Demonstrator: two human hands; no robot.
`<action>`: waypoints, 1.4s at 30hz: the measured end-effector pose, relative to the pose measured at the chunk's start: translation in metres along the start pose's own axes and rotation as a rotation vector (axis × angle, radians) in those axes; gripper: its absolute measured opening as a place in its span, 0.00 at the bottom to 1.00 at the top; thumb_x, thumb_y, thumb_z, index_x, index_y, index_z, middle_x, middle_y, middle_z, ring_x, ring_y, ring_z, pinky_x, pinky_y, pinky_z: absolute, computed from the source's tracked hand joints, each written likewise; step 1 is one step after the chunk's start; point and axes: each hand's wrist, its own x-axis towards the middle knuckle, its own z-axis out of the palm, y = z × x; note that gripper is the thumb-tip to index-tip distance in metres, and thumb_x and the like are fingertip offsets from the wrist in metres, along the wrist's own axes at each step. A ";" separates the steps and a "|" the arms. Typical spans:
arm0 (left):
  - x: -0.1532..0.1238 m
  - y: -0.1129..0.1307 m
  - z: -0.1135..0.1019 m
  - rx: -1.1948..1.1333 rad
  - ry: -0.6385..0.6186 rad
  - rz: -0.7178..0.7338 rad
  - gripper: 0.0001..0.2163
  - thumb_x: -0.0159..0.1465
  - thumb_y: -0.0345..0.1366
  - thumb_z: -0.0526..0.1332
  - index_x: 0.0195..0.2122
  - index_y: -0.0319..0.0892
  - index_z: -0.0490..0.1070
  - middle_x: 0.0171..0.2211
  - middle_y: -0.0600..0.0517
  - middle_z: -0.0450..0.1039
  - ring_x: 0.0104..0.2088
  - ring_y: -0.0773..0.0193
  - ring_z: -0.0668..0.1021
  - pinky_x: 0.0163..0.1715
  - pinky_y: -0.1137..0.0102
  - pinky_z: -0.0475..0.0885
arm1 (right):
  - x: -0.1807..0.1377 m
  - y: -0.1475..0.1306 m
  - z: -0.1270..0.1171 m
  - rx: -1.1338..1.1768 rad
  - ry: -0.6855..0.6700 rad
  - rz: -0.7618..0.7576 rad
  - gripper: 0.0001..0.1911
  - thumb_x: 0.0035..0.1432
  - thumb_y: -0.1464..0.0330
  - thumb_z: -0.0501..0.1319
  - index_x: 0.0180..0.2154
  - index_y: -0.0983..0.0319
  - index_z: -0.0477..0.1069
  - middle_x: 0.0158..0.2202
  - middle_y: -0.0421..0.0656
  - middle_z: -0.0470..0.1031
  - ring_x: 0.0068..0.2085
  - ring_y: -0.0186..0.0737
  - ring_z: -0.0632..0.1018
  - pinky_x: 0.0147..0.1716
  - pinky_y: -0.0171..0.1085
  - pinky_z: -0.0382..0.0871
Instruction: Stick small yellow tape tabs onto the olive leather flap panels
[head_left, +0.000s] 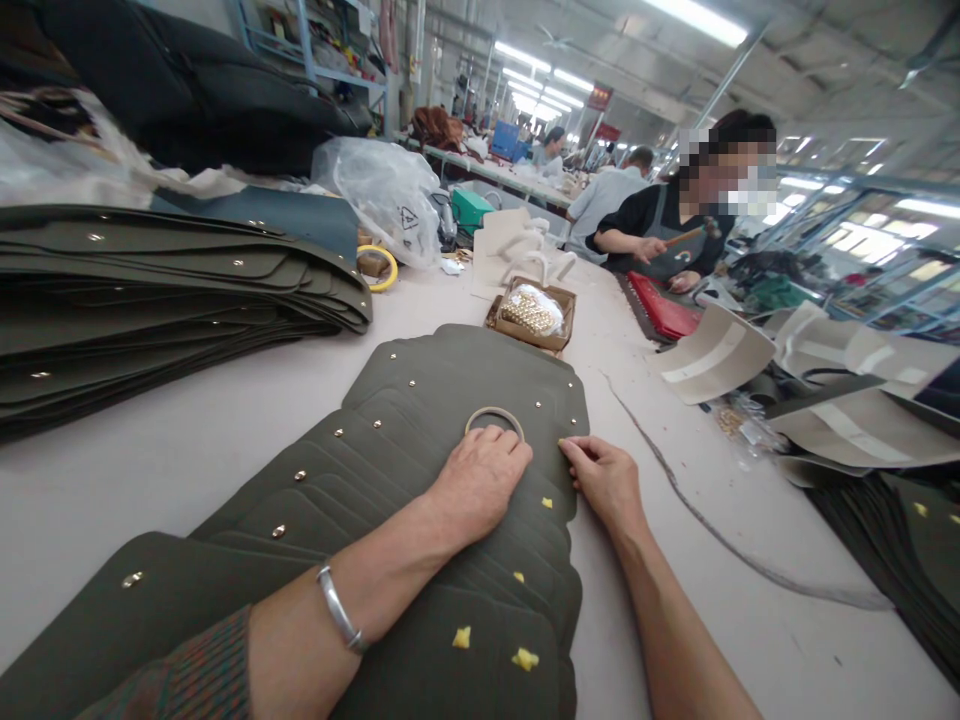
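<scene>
A fanned row of dark olive leather panels (420,400) with brass studs lies on the pale table in front of me. My left hand (480,480) rests knuckles up on the top panel, fingers curled onto a metal ring (493,415) lying there. My right hand (604,478) sits at the panel's right edge with thumb and fingers pinched together on something too small to make out. Small yellow bits (525,658) dot the nearer panels.
A tall stack of the same olive panels (150,290) fills the left side. A cardboard box of brass fittings (531,315) stands beyond the row. A person across the table holds a hammer (686,237) over a red piece. Beige curved pieces (712,355) lie right.
</scene>
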 end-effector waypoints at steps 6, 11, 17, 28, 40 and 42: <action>0.000 -0.004 -0.001 0.025 0.019 0.007 0.07 0.64 0.28 0.53 0.41 0.42 0.68 0.41 0.48 0.70 0.44 0.56 0.70 0.50 0.59 0.63 | 0.007 -0.010 0.003 -0.096 -0.070 -0.059 0.18 0.53 0.55 0.58 0.32 0.61 0.76 0.19 0.38 0.69 0.20 0.36 0.71 0.18 0.32 0.66; -0.002 -0.007 -0.005 0.008 0.030 0.032 0.05 0.65 0.31 0.54 0.41 0.42 0.67 0.40 0.49 0.70 0.45 0.57 0.70 0.53 0.58 0.60 | 0.010 -0.006 0.000 -0.201 -0.052 -0.205 0.17 0.52 0.55 0.59 0.30 0.60 0.77 0.29 0.43 0.76 0.31 0.42 0.76 0.35 0.39 0.69; -0.005 -0.005 -0.010 0.005 0.088 0.056 0.04 0.65 0.33 0.55 0.40 0.42 0.66 0.40 0.50 0.69 0.43 0.58 0.69 0.51 0.59 0.62 | 0.011 -0.003 -0.001 -0.285 -0.004 -0.189 0.23 0.51 0.55 0.61 0.45 0.62 0.74 0.38 0.47 0.78 0.39 0.45 0.77 0.42 0.43 0.68; -0.001 -0.007 -0.003 -0.005 0.101 0.041 0.05 0.66 0.29 0.52 0.38 0.42 0.66 0.37 0.50 0.68 0.40 0.59 0.68 0.43 0.64 0.66 | 0.010 -0.009 -0.021 0.344 -0.258 0.209 0.25 0.41 0.57 0.69 0.40 0.64 0.70 0.21 0.36 0.70 0.20 0.30 0.69 0.18 0.30 0.59; -0.002 -0.009 -0.011 -0.103 0.191 0.016 0.09 0.68 0.29 0.48 0.42 0.41 0.66 0.37 0.50 0.70 0.40 0.61 0.70 0.44 0.65 0.68 | -0.007 -0.027 -0.003 0.360 -0.440 -0.077 0.21 0.43 0.63 0.68 0.41 0.62 0.72 0.28 0.38 0.77 0.30 0.36 0.76 0.30 0.34 0.70; -0.002 -0.011 -0.012 -0.077 0.157 -0.059 0.09 0.67 0.27 0.48 0.41 0.41 0.66 0.38 0.50 0.70 0.40 0.61 0.70 0.43 0.66 0.68 | -0.008 -0.029 -0.001 0.236 -0.468 -0.123 0.20 0.45 0.63 0.67 0.42 0.62 0.74 0.30 0.39 0.77 0.30 0.36 0.76 0.28 0.33 0.70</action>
